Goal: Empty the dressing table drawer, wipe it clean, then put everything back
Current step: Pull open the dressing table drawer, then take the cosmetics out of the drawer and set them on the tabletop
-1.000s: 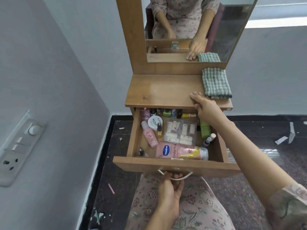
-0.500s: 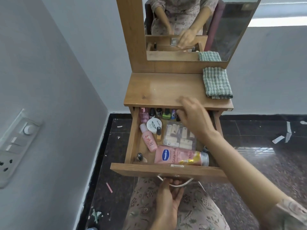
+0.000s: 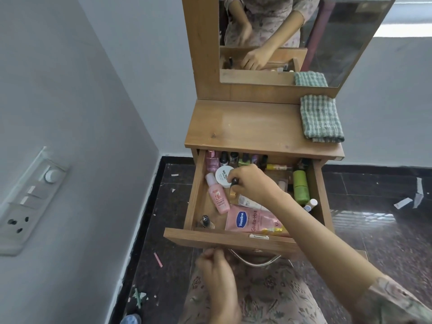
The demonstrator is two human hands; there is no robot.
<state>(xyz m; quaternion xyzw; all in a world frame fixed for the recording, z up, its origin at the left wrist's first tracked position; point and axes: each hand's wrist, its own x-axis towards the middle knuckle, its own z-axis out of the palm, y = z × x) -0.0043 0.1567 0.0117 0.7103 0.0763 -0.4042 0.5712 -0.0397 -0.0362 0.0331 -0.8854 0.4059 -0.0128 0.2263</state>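
Head view looks down on a wooden dressing table whose drawer (image 3: 233, 240) is pulled wide open over the person's lap. The right hand (image 3: 254, 183) reaches into the drawer's middle, its fingers (image 3: 240, 176) pinching a small black-capped bottle (image 3: 234, 182) just beside a white jar (image 3: 223, 175). The left hand (image 3: 217, 277) sits below the drawer front, just left of the metal handle (image 3: 257, 261); it is blurred, so I cannot tell whether its fingers are clenched or released.

The drawer is full. A pink bottle (image 3: 217, 195) lies along the left side, a pink Vaseline tube (image 3: 252, 222) lies against the front wall, and a green bottle (image 3: 300, 187) lies along the right wall. A row of small bottles (image 3: 233, 157) stands at the back, and one nail polish bottle (image 3: 205, 220) sits in the front left corner.

On the bench (image 3: 245, 127) above, a folded green checked cloth (image 3: 321, 118) rests at the right edge, below the mirror (image 3: 339, 43). A switch panel (image 3: 30, 199) is mounted on the left wall.
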